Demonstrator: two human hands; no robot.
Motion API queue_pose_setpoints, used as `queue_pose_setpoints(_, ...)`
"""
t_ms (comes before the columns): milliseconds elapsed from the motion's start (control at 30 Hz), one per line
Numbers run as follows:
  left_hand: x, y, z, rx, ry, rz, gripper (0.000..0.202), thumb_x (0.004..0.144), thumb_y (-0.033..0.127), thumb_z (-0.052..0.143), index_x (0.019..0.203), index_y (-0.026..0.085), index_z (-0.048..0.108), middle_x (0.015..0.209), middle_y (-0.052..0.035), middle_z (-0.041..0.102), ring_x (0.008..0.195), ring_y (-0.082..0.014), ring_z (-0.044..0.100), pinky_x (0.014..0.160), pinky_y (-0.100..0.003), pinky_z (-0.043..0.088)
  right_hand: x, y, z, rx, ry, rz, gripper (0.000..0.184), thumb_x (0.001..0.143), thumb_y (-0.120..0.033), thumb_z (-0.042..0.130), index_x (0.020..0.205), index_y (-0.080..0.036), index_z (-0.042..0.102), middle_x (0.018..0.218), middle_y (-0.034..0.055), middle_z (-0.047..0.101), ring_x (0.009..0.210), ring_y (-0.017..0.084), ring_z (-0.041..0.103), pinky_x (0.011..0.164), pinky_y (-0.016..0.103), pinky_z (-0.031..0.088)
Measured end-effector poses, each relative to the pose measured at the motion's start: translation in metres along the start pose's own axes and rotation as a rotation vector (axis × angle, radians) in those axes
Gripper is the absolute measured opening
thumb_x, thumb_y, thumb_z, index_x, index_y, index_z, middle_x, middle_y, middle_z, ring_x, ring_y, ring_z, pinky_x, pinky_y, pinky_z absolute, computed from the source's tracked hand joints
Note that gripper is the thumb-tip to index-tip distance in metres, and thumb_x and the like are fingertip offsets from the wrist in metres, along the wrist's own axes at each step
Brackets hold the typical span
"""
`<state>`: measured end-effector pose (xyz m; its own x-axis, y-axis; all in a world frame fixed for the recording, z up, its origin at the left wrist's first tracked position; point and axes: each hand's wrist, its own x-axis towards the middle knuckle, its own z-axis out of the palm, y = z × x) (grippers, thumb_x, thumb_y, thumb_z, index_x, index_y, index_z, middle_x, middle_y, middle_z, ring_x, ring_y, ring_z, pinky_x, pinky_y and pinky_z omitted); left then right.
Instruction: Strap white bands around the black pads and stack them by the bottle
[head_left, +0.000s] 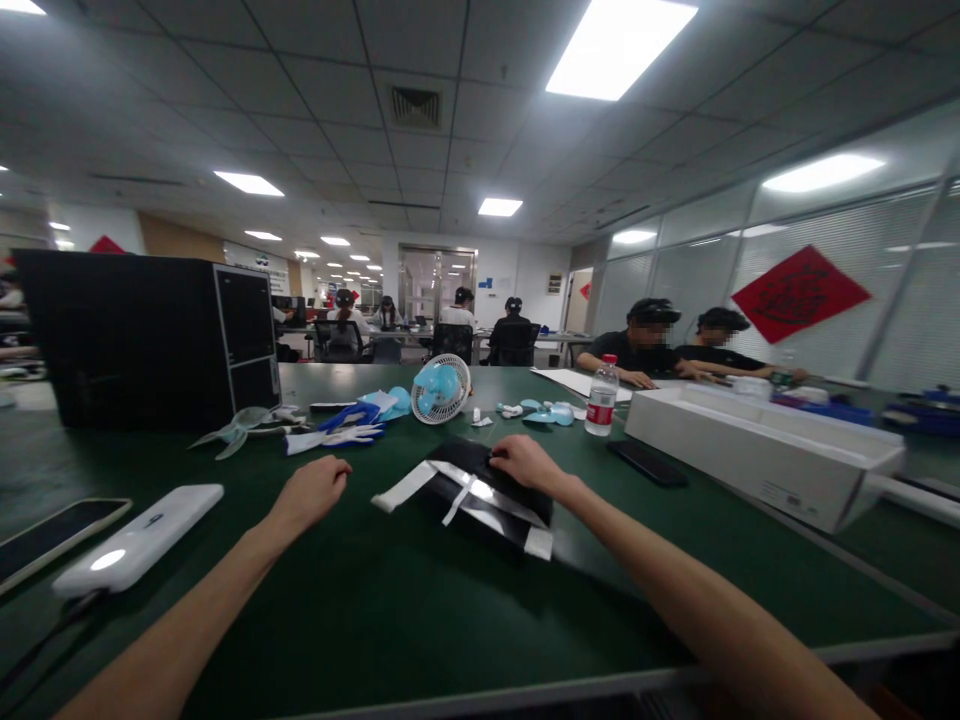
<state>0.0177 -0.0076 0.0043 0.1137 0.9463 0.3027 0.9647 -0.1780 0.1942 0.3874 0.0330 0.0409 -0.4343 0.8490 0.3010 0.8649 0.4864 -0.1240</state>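
On the green table in front of me lies a black plastic package (480, 505). It has a shiny surface and pale strips, one sticking out at its left and one at its lower right. My right hand (529, 465) has its fingers closed on the package's upper right edge. To the left of the package, apart from it, my left hand (309, 492) is curled in a loose fist, with nothing visible in it. Just beyond the package stands a small fan (441, 388) with light-blue blades and a white grille.
A black computer case (142, 340), gloves (337, 430) and a clear fan blade (238, 430) are at left. Nearer are a white power bank (142, 540) and a phone (56, 540). At right are a bottle (601, 398), black phone (646, 463) and white box (757, 455). People sit beyond.
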Motion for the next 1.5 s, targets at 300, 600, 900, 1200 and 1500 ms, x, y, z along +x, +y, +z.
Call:
queue_pose_setpoints(300, 0.0, 0.005, 0.003, -0.039, -0.024, 0.03, 0.04, 0.086, 0.036, 0.035, 0.107, 0.019, 0.064, 0.109, -0.0078, 0.065, 0.098, -0.022, 0.061, 0.084, -0.033, 0.048, -0.039, 0.147, -0.025, -0.137, 0.087, 0.572, 0.028, 0.084, -0.031, 0.053, 0.093, -0.015, 0.074, 0.095, 0.0115, 0.07, 0.088, 0.022, 0.063, 0.071, 0.026, 0.043)
queue_pose_setpoints(600, 0.002, -0.002, 0.009, 0.0, -0.025, 0.037, 0.038, 0.084, 0.036, 0.036, 0.104, 0.02, 0.065, 0.107, -0.0074, 0.066, 0.099, -0.0222, 0.061, 0.087, -0.034, 0.046, -0.058, 0.186, -0.019, -0.154, 0.091, 0.754, 0.025, 0.081, -0.029, 0.055, 0.091, -0.016, 0.074, 0.097, 0.0138, 0.069, 0.092, 0.025, 0.064, 0.072, 0.028, 0.044)
queue_pose_setpoints(900, 0.0, -0.004, 0.009, -0.052, -0.045, 0.016, 0.037, 0.085, 0.037, 0.036, 0.104, 0.021, 0.064, 0.107, -0.007, 0.065, 0.098, -0.0219, 0.061, 0.086, -0.034, 0.047, -0.061, 0.184, -0.022, -0.187, 0.064, 0.78, 0.027, 0.082, -0.032, 0.055, 0.093, -0.014, 0.071, 0.101, 0.0172, 0.067, 0.095, 0.027, 0.063, 0.074, 0.031, 0.046)
queue_pose_setpoints(1200, -0.005, 0.004, 0.005, -0.061, -0.062, 0.026, 0.04, 0.085, 0.037, 0.035, 0.106, 0.019, 0.064, 0.108, -0.0074, 0.065, 0.098, -0.0218, 0.061, 0.082, -0.033, 0.048, -0.076, 0.157, -0.056, 0.023, -0.207, 0.888, 0.041, 0.081, -0.049, 0.054, 0.067, -0.012, 0.067, 0.068, 0.0151, 0.068, 0.066, 0.023, 0.067, 0.062, 0.032, 0.049)
queue_pose_setpoints(1500, 0.001, 0.001, 0.013, -0.038, -0.066, 0.026, 0.041, 0.084, 0.038, 0.036, 0.105, 0.019, 0.065, 0.108, -0.0074, 0.066, 0.099, -0.0227, 0.061, 0.086, -0.034, 0.046, -0.089, 0.128, -0.043, 0.163, -0.253, 0.963, 0.025, 0.07, -0.032, 0.069, 0.07, -0.008, 0.063, 0.057, 0.0087, 0.064, 0.05, 0.017, 0.062, 0.048, 0.024, 0.048)
